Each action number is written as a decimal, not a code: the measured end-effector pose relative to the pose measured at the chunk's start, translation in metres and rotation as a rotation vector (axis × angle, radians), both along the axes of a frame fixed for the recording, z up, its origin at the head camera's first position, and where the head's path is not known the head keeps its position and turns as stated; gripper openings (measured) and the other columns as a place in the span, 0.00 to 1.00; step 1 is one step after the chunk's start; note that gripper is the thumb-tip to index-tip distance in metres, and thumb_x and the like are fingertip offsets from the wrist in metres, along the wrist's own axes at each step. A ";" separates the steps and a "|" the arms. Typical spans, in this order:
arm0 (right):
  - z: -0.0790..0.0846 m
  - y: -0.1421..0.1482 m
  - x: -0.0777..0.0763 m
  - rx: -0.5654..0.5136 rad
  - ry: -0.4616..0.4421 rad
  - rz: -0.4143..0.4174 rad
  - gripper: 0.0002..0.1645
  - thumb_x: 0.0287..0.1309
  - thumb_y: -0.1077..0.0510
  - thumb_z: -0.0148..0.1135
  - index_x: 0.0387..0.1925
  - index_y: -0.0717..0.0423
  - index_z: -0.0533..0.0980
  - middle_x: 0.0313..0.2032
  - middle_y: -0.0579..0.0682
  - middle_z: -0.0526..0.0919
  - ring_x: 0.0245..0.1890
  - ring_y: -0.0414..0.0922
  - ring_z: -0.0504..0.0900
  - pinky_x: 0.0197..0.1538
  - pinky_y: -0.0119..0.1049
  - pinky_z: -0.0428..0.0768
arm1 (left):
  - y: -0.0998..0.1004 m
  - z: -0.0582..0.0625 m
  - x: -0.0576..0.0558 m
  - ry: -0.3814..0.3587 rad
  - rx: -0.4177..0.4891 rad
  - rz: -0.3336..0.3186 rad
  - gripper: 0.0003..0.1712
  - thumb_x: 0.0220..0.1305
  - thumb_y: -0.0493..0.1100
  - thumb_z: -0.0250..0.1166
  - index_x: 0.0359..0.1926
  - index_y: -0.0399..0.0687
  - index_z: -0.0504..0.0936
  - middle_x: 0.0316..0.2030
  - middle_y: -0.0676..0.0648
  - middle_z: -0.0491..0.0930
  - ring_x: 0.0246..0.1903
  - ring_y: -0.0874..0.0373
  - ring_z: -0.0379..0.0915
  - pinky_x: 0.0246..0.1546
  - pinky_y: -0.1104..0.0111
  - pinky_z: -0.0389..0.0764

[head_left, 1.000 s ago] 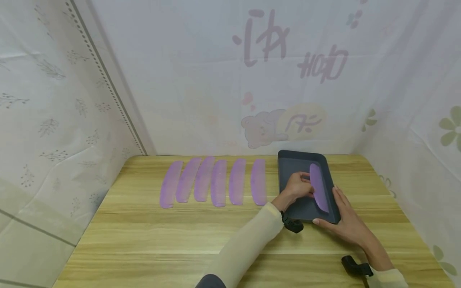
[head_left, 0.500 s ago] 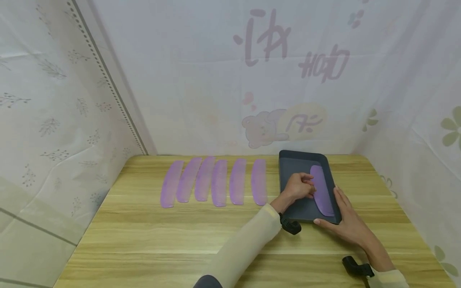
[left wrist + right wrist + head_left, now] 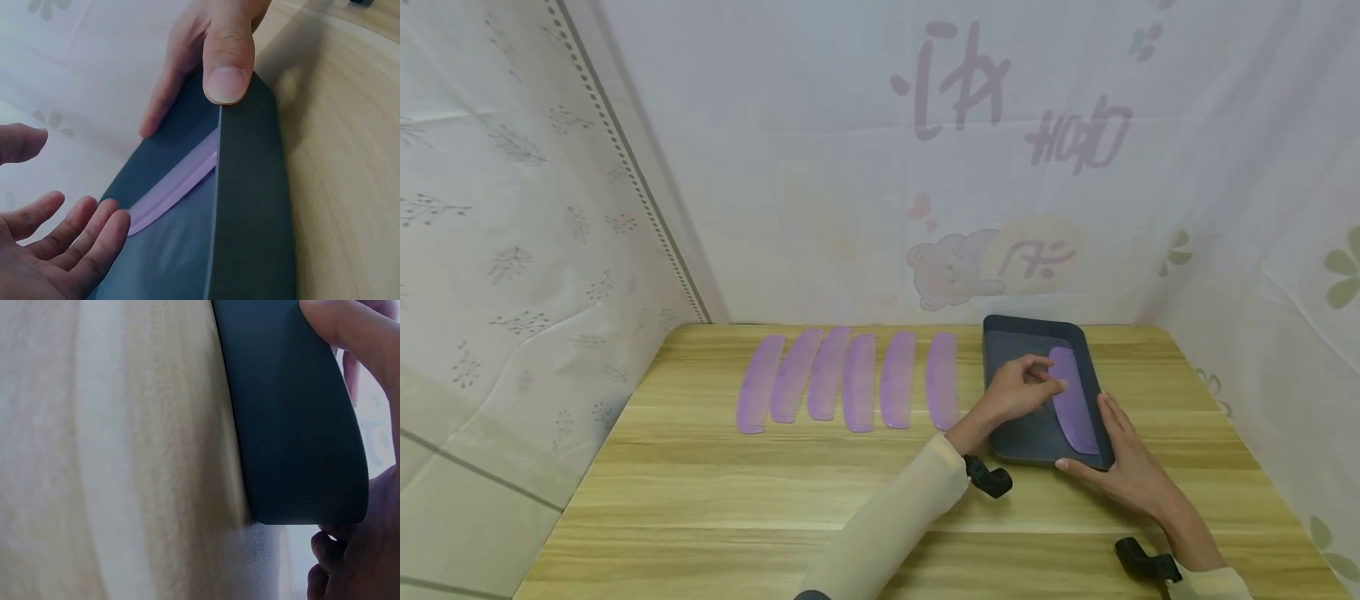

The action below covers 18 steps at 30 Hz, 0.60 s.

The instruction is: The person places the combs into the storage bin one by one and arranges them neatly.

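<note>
A purple comb (image 3: 1072,404) lies flat in the dark grey tray (image 3: 1022,437), along its right side. My left hand (image 3: 1021,390) hovers over the tray's middle beside the comb. In the left wrist view the fingers of that left hand (image 3: 69,250) are loosely bent with the thumb apart, and nothing is between them. My right hand (image 3: 1131,471) grips the tray's near right corner. Its thumb presses the near rim and its fingers lie along the right side, as the left wrist view also shows.
Several purple combs (image 3: 859,383) lie in a row on the wooden table (image 3: 737,508), left of the tray. Printed curtains (image 3: 820,167) hang behind and on both sides of the table.
The comb in the tray was tilted up on edge in the left hand's fingers and has come down flat. The left hand has let go and drawn slightly off. The right hand stays put.
</note>
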State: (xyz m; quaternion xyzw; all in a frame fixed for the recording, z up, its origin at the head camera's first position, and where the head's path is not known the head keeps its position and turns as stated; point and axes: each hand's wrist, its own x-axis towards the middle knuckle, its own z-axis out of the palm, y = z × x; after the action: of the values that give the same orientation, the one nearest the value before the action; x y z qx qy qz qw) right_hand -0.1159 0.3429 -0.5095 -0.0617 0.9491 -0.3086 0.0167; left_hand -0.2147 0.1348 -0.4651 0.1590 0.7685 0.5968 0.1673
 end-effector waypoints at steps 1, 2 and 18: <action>0.000 0.000 0.000 0.001 0.002 -0.001 0.76 0.56 0.36 0.73 0.82 0.55 0.30 0.82 0.64 0.32 0.78 0.74 0.42 0.63 0.80 0.59 | -0.002 0.001 0.001 0.022 -0.014 0.002 0.26 0.68 0.56 0.68 0.64 0.59 0.79 0.50 0.53 0.85 0.42 0.58 0.84 0.40 0.66 0.86; -0.001 0.000 0.000 0.002 0.003 -0.001 0.76 0.56 0.36 0.73 0.82 0.55 0.29 0.82 0.64 0.32 0.78 0.74 0.42 0.63 0.80 0.59 | -0.005 0.002 0.001 0.043 -0.025 0.004 0.27 0.68 0.57 0.68 0.65 0.59 0.78 0.51 0.53 0.84 0.43 0.61 0.82 0.41 0.67 0.85; -0.001 -0.001 0.000 0.011 0.022 -0.009 0.76 0.55 0.35 0.73 0.82 0.55 0.31 0.82 0.64 0.34 0.78 0.74 0.44 0.61 0.81 0.60 | -0.051 0.014 0.010 0.191 -0.105 0.020 0.40 0.68 0.67 0.62 0.76 0.65 0.64 0.75 0.57 0.65 0.74 0.54 0.63 0.70 0.54 0.72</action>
State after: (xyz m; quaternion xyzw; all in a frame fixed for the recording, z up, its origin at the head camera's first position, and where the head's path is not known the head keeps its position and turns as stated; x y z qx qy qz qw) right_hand -0.1159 0.3423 -0.5103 -0.0607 0.9511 -0.3027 0.0050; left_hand -0.2050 0.0836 -0.4515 0.1987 0.8128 0.5392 0.0954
